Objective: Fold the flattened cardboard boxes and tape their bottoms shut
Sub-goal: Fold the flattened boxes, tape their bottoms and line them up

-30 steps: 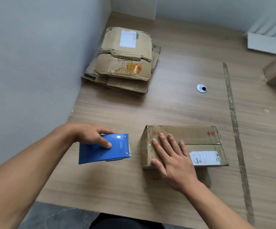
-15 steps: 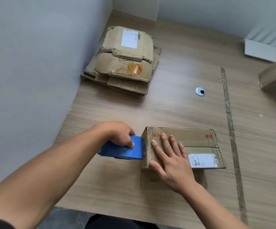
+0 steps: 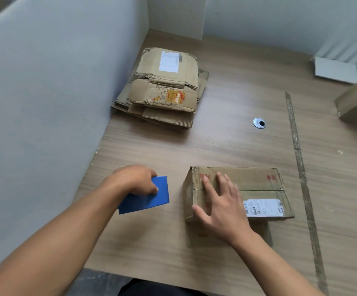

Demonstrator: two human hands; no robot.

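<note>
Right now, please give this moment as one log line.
left hand: grips blue tape dispenser | right hand: flat on folded box | flattened boxes: stacked at back

Blue tape dispenser [image 3: 146,196]; brown cardboard box [image 3: 256,182] with red print and a white label [image 3: 263,207]; brown flattened boxes [image 3: 164,90], one bearing a yellow patch [image 3: 175,97] with red marks, possibly tape; pale wood-grain surface [image 3: 226,142]; grey partition [image 3: 45,103].

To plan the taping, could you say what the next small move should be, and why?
Probably bring the blue tape dispenser, gripped by the left hand, to the box at its seam's left end; the right hand presses the flaps flat.
</note>
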